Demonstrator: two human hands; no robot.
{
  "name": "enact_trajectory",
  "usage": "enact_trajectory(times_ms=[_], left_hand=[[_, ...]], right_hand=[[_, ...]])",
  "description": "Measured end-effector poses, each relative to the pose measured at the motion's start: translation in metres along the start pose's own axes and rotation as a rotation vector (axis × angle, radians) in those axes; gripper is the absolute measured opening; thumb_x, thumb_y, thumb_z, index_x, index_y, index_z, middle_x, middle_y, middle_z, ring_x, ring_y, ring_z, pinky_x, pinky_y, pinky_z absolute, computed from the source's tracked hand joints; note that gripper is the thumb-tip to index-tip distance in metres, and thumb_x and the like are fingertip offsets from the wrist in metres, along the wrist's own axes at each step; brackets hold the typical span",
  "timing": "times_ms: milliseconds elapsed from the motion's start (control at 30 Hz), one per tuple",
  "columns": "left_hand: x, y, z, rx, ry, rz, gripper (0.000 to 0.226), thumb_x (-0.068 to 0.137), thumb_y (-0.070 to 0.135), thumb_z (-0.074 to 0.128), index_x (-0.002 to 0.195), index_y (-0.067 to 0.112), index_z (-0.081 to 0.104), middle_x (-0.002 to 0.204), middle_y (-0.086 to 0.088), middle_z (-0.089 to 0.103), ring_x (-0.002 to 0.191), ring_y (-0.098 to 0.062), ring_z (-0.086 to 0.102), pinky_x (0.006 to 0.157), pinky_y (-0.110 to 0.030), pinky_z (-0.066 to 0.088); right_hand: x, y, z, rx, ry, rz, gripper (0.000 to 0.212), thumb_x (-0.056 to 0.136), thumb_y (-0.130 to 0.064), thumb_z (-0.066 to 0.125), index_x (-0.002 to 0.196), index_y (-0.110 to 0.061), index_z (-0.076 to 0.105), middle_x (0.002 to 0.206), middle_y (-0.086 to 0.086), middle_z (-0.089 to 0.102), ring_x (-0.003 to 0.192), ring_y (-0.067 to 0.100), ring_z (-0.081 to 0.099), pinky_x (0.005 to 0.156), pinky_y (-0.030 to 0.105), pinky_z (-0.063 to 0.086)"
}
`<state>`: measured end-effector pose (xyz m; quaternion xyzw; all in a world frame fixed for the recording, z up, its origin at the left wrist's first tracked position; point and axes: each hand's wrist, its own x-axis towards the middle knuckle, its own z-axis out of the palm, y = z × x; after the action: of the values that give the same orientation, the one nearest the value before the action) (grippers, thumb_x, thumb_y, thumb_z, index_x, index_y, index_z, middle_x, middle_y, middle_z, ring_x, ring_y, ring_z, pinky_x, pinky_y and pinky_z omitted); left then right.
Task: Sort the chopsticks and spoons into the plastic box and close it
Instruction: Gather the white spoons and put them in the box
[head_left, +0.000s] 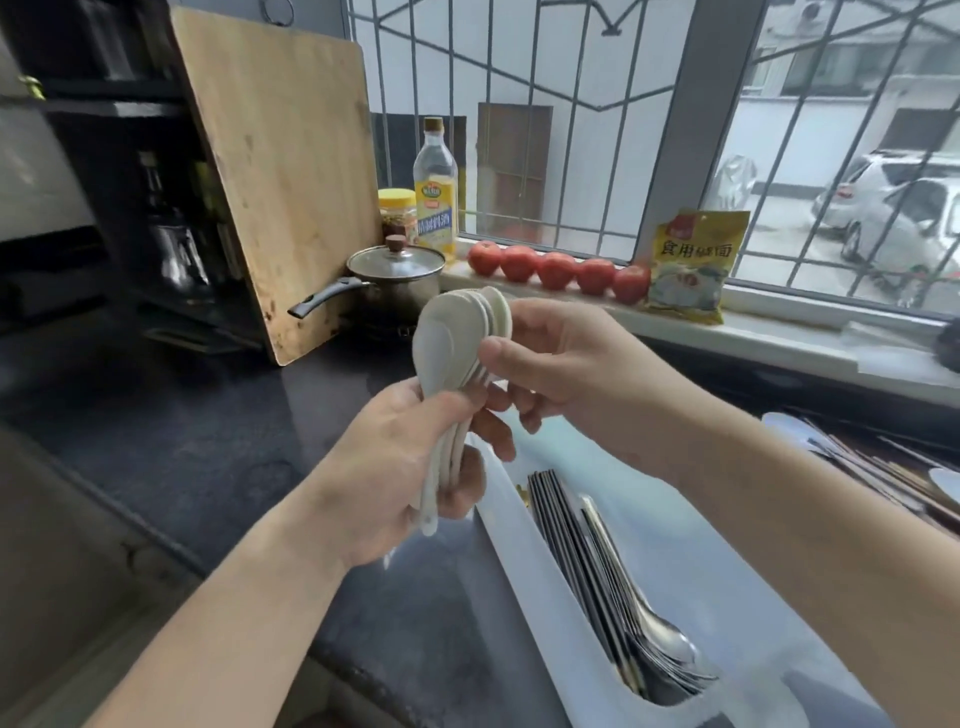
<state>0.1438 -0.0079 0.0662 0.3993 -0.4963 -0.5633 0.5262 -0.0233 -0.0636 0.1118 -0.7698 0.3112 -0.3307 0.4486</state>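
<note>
My left hand (410, 462) grips the handles of a nested stack of several cream plastic soup spoons (457, 338), bowls pointing up. My right hand (561, 364) pinches the bowl end of the same stack with thumb and fingers. Below the hands lies the translucent white plastic box (519, 551), open, holding dark chopsticks (566, 540) and metal spoons (660, 629) side by side. More chopsticks and a white spoon (852, 457) lie on the counter beyond my right forearm, partly hidden by it.
A dark counter (218, 431) carries a lidded pot (395, 280) and a leaning wooden cutting board (280, 171). An oil bottle (435, 192), a jar, tomatoes (556, 270) and a yellow packet (691, 265) line the window sill.
</note>
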Motion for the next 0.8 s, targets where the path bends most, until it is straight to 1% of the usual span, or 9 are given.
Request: enact_trajectory(times_ms=[100,167,200,233,300,400,500,633,800], left_hand=[[0.009,-0.011,0.001,0.005,0.220,0.052,0.023,0.105,0.021,0.050,0.105,0.000,0.061,0.080,-0.014,0.068,0.051,-0.027,0.056,0.045,-0.028,0.036],[0.014,-0.020,-0.007,-0.020,0.372,0.071,0.025,0.104,0.018,0.051,0.084,0.003,0.056,0.067,-0.013,0.059,0.046,-0.024,0.050,0.045,-0.029,0.036],[0.015,-0.025,-0.013,-0.032,0.429,0.081,0.032,0.104,0.018,0.050,0.073,0.008,0.051,0.059,-0.010,0.049,0.044,-0.020,0.042,0.044,-0.029,0.035],[0.014,-0.031,-0.019,-0.044,0.464,0.089,0.039,0.104,0.018,0.049,0.065,0.012,0.045,0.055,-0.006,0.039,0.042,-0.017,0.035,0.044,-0.029,0.034],[0.008,-0.045,-0.030,-0.099,0.487,0.081,0.044,0.105,0.017,0.048,0.062,0.017,0.039,0.054,-0.003,0.026,0.040,-0.013,0.026,0.043,-0.026,0.028],[0.002,-0.080,-0.040,-0.216,0.468,0.008,0.041,0.104,0.016,0.049,0.064,0.017,0.043,0.056,-0.004,0.021,0.038,-0.011,0.019,0.041,-0.024,0.020],[0.004,-0.112,-0.035,-0.197,0.440,-0.044,0.047,0.103,0.017,0.052,0.059,0.015,0.036,0.055,-0.003,0.017,0.037,-0.014,0.016,0.047,-0.029,0.011],[0.008,-0.129,-0.031,-0.105,0.399,0.003,0.041,0.104,0.016,0.050,0.067,0.016,0.032,0.054,-0.005,0.017,0.046,-0.014,0.012,0.046,-0.025,0.012],[0.009,-0.138,-0.036,-0.066,0.395,0.010,0.016,0.104,0.006,0.048,0.093,0.017,0.044,0.058,-0.001,0.023,0.051,-0.017,0.011,0.047,-0.027,0.012]], right_hand=[[0.001,-0.004,0.005,0.146,0.191,0.091,0.021,0.105,-0.013,0.052,0.101,-0.001,0.069,0.084,0.011,0.073,0.062,0.017,0.059,0.055,0.029,0.050],[0.006,-0.004,-0.005,0.214,0.320,0.163,0.022,0.106,-0.011,0.050,0.097,-0.002,0.068,0.084,0.013,0.073,0.058,0.017,0.057,0.051,0.028,0.047],[0.007,-0.003,-0.015,0.109,0.344,0.195,0.020,0.105,-0.010,0.051,0.095,-0.004,0.067,0.085,0.014,0.075,0.057,0.017,0.056,0.050,0.028,0.046],[0.006,0.000,-0.025,-0.067,0.323,0.234,0.017,0.103,-0.008,0.052,0.094,-0.005,0.066,0.084,0.013,0.076,0.057,0.018,0.057,0.049,0.029,0.046],[-0.001,0.011,-0.036,-0.438,0.153,0.358,0.014,0.097,-0.007,0.053,0.089,-0.004,0.065,0.078,0.011,0.076,0.057,0.019,0.058,0.051,0.031,0.045],[-0.008,0.034,-0.021,-0.718,-0.159,0.596,0.019,0.094,-0.018,0.051,0.092,-0.005,0.063,0.067,0.010,0.073,0.052,0.020,0.058,0.053,0.025,0.045],[0.004,0.062,0.006,-0.668,-0.294,0.753,0.025,0.101,-0.022,0.041,0.101,-0.003,0.057,0.063,0.010,0.064,0.049,0.021,0.059,0.057,0.026,0.055],[0.026,0.101,0.018,-0.520,-0.282,0.876,0.019,0.103,-0.001,0.035,0.107,0.001,0.053,0.069,0.015,0.056,0.028,0.010,0.054,0.033,0.017,0.044],[0.035,0.109,0.030,-0.716,-0.333,0.820,0.019,0.098,0.004,0.037,0.094,-0.002,0.055,0.055,0.008,0.058,0.030,0.011,0.053,0.032,0.016,0.041]])
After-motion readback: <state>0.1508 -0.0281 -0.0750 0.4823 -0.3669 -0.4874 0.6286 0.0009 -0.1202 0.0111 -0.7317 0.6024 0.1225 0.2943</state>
